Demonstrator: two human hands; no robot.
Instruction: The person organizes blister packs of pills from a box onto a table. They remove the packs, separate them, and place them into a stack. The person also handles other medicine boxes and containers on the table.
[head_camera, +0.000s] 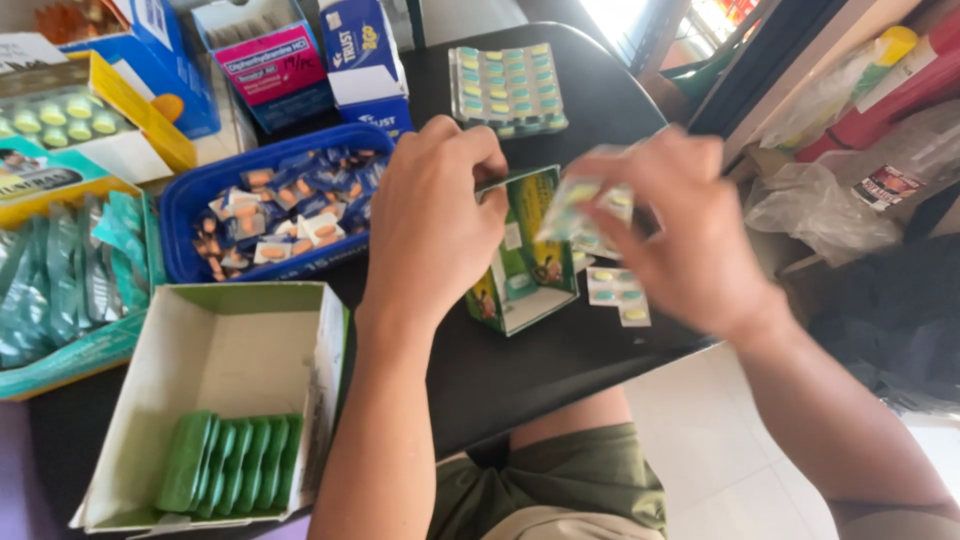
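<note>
My left hand (432, 218) grips the top of a small green and yellow medicine box (527, 255) that stands open on the black table (540, 370). Just to its right, my right hand (682, 228) holds a blurred blister strip of yellow and green capsules (580, 205) at the mouth of the box. Below that hand, more blister strips (618, 288) lie on the table.
A blister sheet of capsules (508, 88) lies at the back. A blue tray of small sachets (275, 205) sits left of my left hand. Near the front left stands an open carton with green packs (225, 440). Other medicine boxes (265, 60) line the back left. Plastic bags (830, 200) are at the right.
</note>
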